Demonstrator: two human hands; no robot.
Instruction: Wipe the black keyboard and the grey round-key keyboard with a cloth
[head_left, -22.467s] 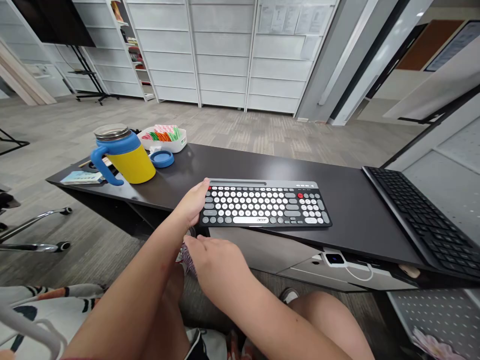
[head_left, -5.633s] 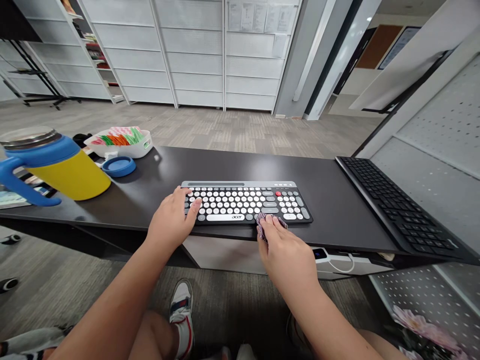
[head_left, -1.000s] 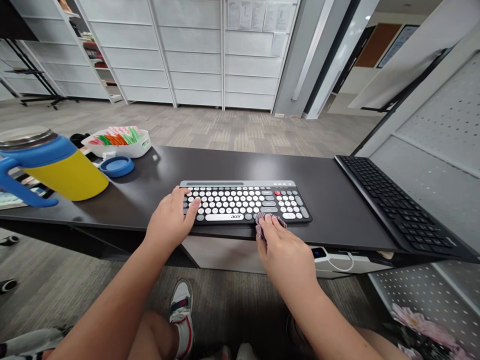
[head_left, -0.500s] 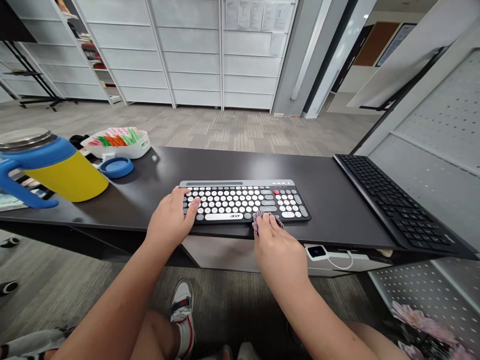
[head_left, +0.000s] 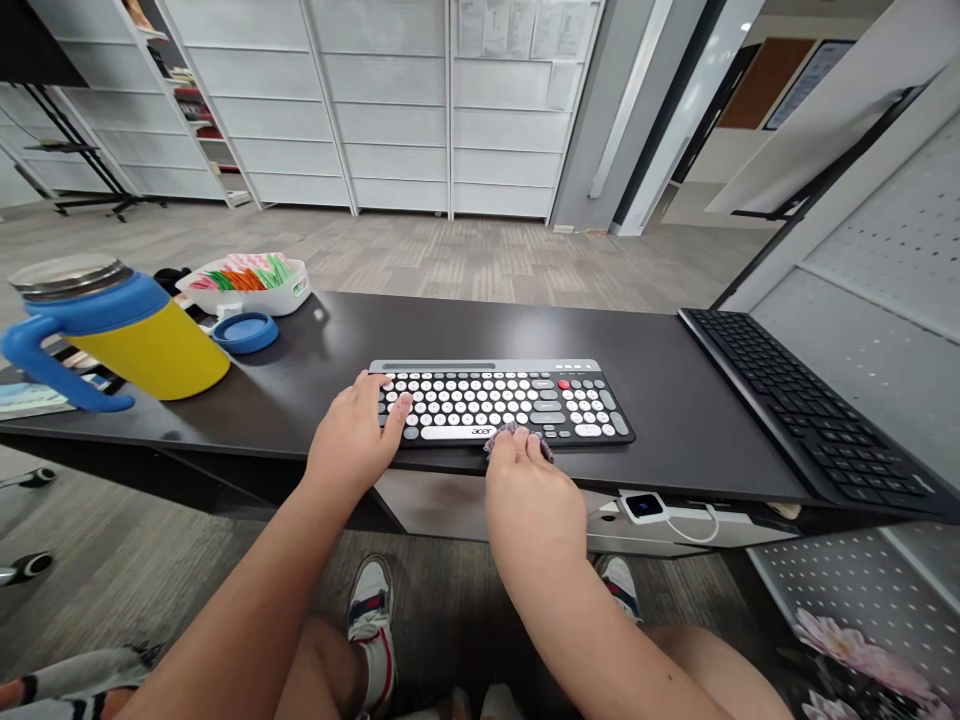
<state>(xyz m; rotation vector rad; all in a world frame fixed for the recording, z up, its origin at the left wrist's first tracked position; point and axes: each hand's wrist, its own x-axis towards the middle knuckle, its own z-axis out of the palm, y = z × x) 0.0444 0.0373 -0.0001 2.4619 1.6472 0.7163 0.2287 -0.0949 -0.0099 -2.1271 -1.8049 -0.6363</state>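
An acer keyboard (head_left: 480,408) with round white keys, grey keys and one red key lies flat near the front edge of the dark desk. My left hand (head_left: 356,425) grips its left end, thumb and a fingertip on the keys and the other fingers partly hidden at the side. Bunched under the fingers of my right hand (head_left: 536,490) is a small purplish patterned cloth (head_left: 546,450), pressed against the keyboard's front edge, right of the acer logo. Most of the cloth is covered by those fingers.
On the left stand a yellow and blue mug (head_left: 157,340), a blue lid (head_left: 246,332) and a white basket (head_left: 289,290) of colourful items. A black keyboard (head_left: 810,400) lies along the right side. Below the desk edge sits a smartwatch (head_left: 643,507) with a white cable.
My right hand has slid left along the keyboard's front edge with the cloth. My left hand stays on the keyboard's left end. The view has shifted slightly.
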